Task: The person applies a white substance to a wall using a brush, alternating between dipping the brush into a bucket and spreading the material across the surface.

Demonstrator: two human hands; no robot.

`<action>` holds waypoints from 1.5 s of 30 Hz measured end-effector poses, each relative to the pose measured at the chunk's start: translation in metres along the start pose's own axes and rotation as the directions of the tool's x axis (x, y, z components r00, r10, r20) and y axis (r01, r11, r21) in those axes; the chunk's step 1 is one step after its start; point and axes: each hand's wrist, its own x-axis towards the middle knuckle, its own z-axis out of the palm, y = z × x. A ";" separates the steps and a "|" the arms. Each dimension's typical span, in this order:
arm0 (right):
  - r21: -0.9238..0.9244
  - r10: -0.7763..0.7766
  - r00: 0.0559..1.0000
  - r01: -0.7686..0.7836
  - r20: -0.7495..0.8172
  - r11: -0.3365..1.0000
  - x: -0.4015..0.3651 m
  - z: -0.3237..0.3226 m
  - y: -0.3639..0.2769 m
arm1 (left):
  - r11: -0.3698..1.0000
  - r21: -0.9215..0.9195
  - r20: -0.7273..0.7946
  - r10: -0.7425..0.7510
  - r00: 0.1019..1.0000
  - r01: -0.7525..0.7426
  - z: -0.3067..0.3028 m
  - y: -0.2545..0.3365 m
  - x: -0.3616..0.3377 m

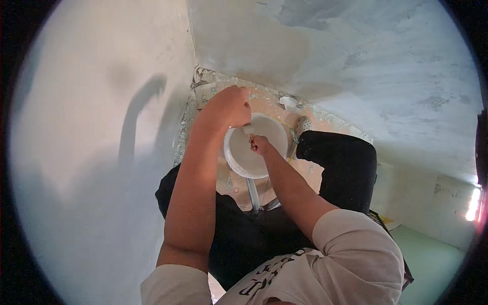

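Between my knees stands a round white bucket with pale, whitish material inside. My left hand is closed above the bucket's far left rim; its curled fingers hide whatever they hold. Over the inside of the bucket, my right hand is closed around a small tool with a brownish handle. A pale piece lies close to that handle, between the two hands, too small to identify.
A smooth pale wall rises on the left, and a patchy grey wall on the right. Splattered debris lines the floor along their base. A white scrap lies beyond the bucket, near my spotted shoe. Metal legs show below it.
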 end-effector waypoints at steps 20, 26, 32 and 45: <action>0.066 0.080 0.996 -0.078 -0.028 0.995 0.010 -0.003 0.002 | 1.000 0.025 -0.030 -0.005 1.000 0.006 0.009 -0.004 0.006; 0.267 -0.114 0.989 0.085 0.095 0.960 0.009 -0.005 0.004 | 0.999 0.013 -0.073 0.035 0.997 -0.034 0.012 -0.004 0.005; -0.764 0.011 0.925 0.306 0.379 0.568 -0.043 0.011 -0.007 | 1.000 0.012 -0.010 0.015 1.000 -0.015 0.005 0.002 0.007; -0.765 -0.080 0.937 0.325 0.340 0.555 -0.053 0.031 0.001 | 1.000 0.021 -0.027 0.016 1.000 -0.016 0.005 0.005 0.002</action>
